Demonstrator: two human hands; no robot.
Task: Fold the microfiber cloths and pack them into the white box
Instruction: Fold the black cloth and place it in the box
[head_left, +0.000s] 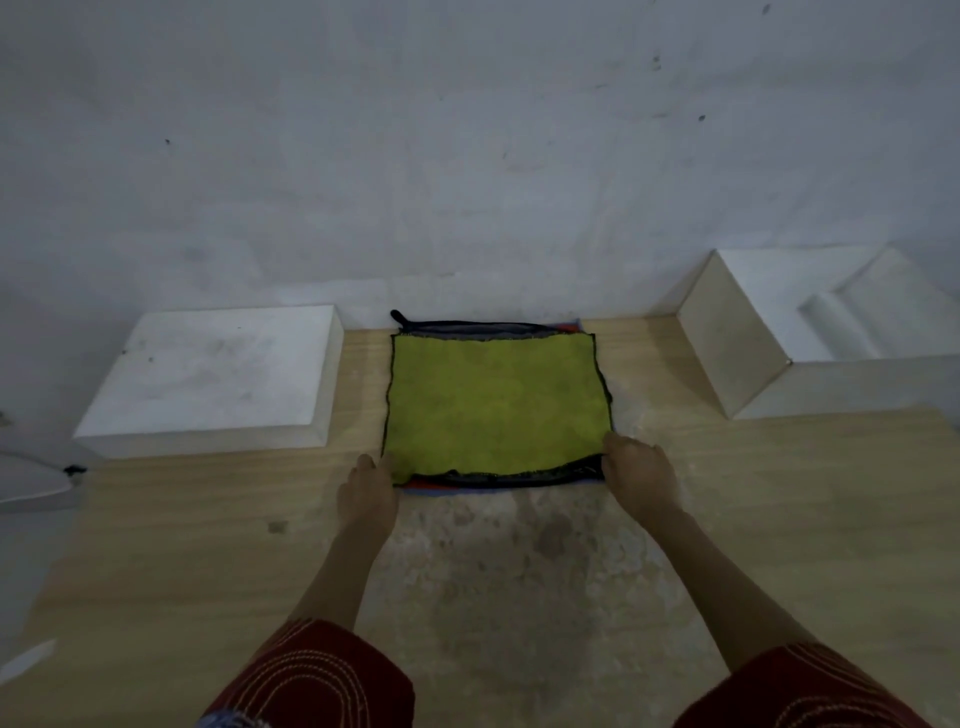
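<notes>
A person's hands grip the near corners of a green cloth (496, 405) that tops a stack of cloths (498, 480) at the far edge of a wooden table (208, 545), against a grey wall. The left hand (366, 493) pinches the near-left corner; the right hand (636, 470) is closed over the near-right one. The green cloth lies flat and square, fuzzy in texture with dark stitched edging; red, blue and dark layers show beneath it. The white box (826, 332), smooth and open, sits well to the right, and no cloth can be seen inside it. A flat white lid (218, 374) lies to the left. The work looks barely begun: no cloth appears folded, and folding and packing all remain.
</notes>
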